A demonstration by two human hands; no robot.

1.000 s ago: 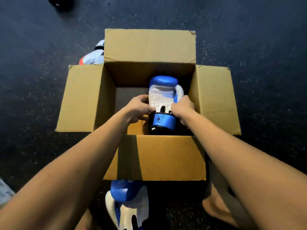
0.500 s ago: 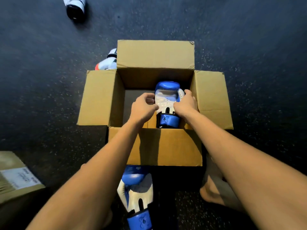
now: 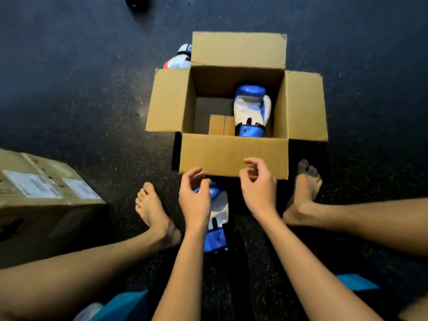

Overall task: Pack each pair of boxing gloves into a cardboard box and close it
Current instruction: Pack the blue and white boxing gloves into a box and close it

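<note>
An open cardboard box (image 3: 234, 156) stands on the dark floor with all its flaps spread out. Inside, on the right, lies a blue and white boxing glove (image 3: 252, 111). A second blue and white glove (image 3: 217, 218) lies on the floor between my feet, just in front of the box. My left hand (image 3: 195, 200) hovers over that floor glove with fingers apart and curled, holding nothing. My right hand (image 3: 259, 184) is in front of the box's near flap, fingers loosely curled and empty.
A taped cardboard box with labels (image 3: 46, 205) sits at the left. A white and red glove (image 3: 179, 60) peeks out behind the open box's left flap. A dark object (image 3: 136, 2) lies at the top edge. My bare feet (image 3: 155, 212) flank the floor glove.
Both hands let go of the glove in the box and pulled back out toward me, down to the glove on the floor. The view has drawn back.
</note>
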